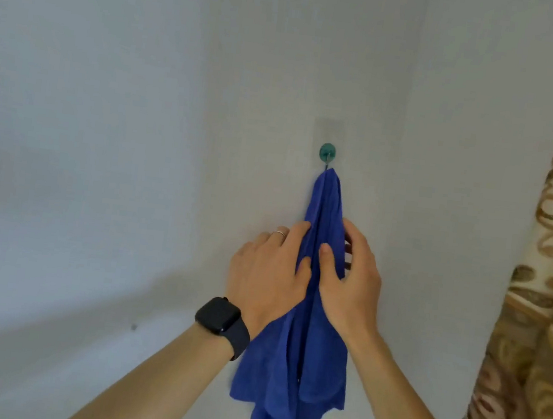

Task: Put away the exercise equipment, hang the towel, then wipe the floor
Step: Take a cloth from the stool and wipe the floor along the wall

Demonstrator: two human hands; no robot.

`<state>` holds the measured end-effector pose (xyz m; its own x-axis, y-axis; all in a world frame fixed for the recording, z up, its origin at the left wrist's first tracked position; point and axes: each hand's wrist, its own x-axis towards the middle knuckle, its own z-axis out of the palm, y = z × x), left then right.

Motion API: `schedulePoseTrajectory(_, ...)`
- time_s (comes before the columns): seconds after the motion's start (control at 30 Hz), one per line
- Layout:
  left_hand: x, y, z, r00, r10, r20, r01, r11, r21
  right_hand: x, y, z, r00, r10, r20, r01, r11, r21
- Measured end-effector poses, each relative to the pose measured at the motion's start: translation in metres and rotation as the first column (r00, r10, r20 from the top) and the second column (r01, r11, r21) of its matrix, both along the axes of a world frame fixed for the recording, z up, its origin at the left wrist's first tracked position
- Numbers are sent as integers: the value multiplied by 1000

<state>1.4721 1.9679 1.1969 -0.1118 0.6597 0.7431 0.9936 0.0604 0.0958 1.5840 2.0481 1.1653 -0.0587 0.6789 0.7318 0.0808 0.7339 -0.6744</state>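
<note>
Forearms reach up from the bottom edge, a black watch [222, 325] on the left wrist. Left hand [266, 273] and right hand [351, 285] lie either side of the blue towel [299, 360], fingers [294, 233] loosely spread and pressed on its folds, thumbs in front. Beyond, the towel's top hangs from a green hook [327, 152] on the pale wall [106, 121]; a patterned curtain [537, 325] hangs at right.

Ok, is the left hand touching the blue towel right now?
Touching. The head view shows the left hand with fingers pressed against the blue towel hanging from the hook.
</note>
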Motion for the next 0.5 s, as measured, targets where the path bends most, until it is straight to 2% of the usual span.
schedulePoseTrajectory(0.17, -17, -40, -84, 989, 55, -139, -54, 998, 13, 10, -33, -89, 995, 41, 92, -38, 999, -34)
schedulePoseTrajectory(0.37, -41, -128, -210, 986, 167, -13, -166, 967, -191, 15, -93, -214, 956, 46, 291, 14, 979, -203)
schedulePoseTrajectory(0.43, -48, -167, -254, 966, 252, 54, -223, 923, -312, 12, -118, -251, 892, 146, 428, -22, 959, -283)
schedulePoseTrajectory(0.5, -55, -214, -297, 929, 360, 89, -287, 850, -442, 4, -146, -284, 763, 304, 570, -110, 930, -350)
